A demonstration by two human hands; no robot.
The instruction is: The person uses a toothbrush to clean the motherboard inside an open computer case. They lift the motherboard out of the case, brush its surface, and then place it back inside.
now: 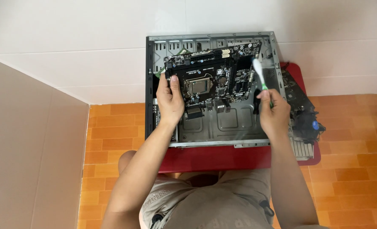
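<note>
At frame centre, the left hand [170,99] grips the left edge of a black motherboard [212,74] inside an open metal computer case [222,123]; the right hand [274,111] pinches a green-handled brush [259,75] over the board's right edge.

The computer case [235,123] is bare grey sheet metal, matt and smooth. The motherboard [212,74] is dark, slightly glossy board (with shiny metal socket). The brush [260,76] looks like plastic. The red counter [214,159] is glossy.
</note>
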